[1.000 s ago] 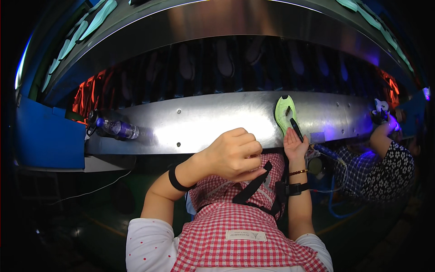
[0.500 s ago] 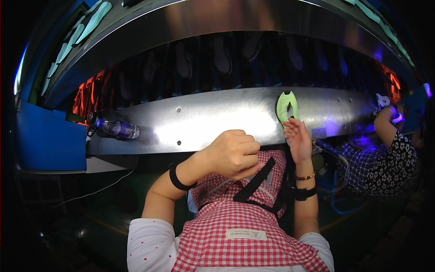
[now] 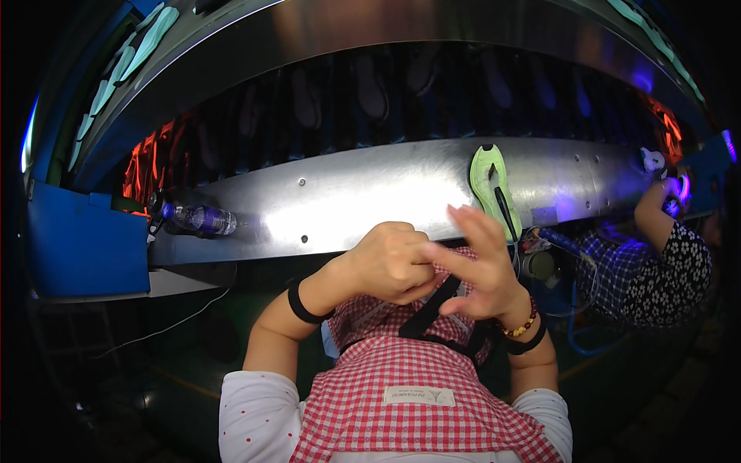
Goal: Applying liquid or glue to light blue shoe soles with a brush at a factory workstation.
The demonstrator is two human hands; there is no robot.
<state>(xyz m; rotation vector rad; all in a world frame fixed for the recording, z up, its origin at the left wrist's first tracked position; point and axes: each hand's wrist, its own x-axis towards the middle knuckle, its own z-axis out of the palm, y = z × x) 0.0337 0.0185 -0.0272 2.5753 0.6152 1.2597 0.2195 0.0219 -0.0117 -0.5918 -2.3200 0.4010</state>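
Note:
My left hand [image 3: 394, 262] is closed in a fist above the bench's near edge; whatever it may hold is hidden by the fingers. Against its right side comes my right hand [image 3: 486, 270], open and a little blurred, with its fingers spread and the index finger reaching the left knuckles; I cannot tell whether they touch. Beyond the right hand, a light green shoe sole [image 3: 480, 185] lies lengthwise on the metal bench [image 3: 370, 177]. A thin tool with a black handle [image 3: 505, 208] rests across the sole, its handle toward me.
On the left of the bench a clear plastic bottle [image 3: 210, 219] lies on its side near a blue box [image 3: 85, 243]. Dark shoe soles [image 3: 370, 89] line the recess behind the bench. At the far right, a co-worker's arm [image 3: 652, 208] reaches over the bench under purple light.
My right hand has moved left, from near the green sole to beside my left fist. The tool's black handle on the sole now shows. The left fist has stayed nearly still.

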